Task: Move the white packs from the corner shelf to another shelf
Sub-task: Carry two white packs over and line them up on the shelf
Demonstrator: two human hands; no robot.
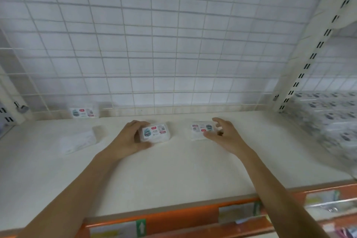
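Note:
Two white packs with printed labels lie mid-shelf on the cream shelf (173,170). My left hand (127,139) grips the left pack (156,132), fingers over its top and thumb under its near edge. My right hand (224,135) touches the right pack (201,130) with spread, slightly curled fingers; whether it holds the pack is unclear. A third pack (84,112) stands against the wire grid at the back left. A blurred white pack (78,141) lies on the shelf to the left.
A white wire grid (173,44) backs the shelf. A slotted upright (309,60) stands at the right, with many stacked white packs (332,121) beyond it. An orange price rail (173,218) runs along the shelf's front edge.

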